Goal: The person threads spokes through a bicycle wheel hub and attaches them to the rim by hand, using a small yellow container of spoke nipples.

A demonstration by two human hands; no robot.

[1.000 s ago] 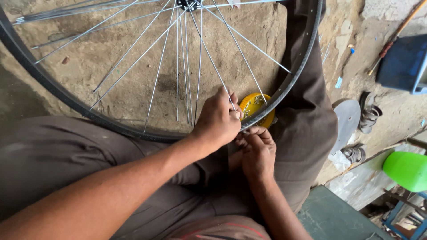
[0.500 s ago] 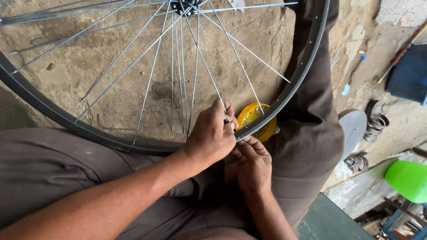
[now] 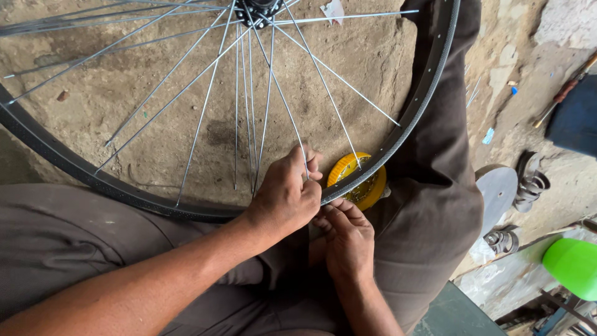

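The wheel rim point(image 3: 429, 93) is black, with a fine dotted texture along its inner face that catches the light as a pale grey stipple. The spokes point(image 3: 267, 106) are bright silver, and the hub point(image 3: 261, 7) at the top edge is dark metal. Behind the rim sits a yellow round container point(image 3: 367, 186), glossy, with a darker golden glint inside. The trousers point(image 3: 435, 205) are plain dark brown. The ground point(image 3: 155, 81) is sandy tan, mottled with darker stains. At the right edge are a bright green rounded object point(image 3: 575, 267), a dark blue box point(image 3: 575, 121), and grey sandals point(image 3: 504, 186).
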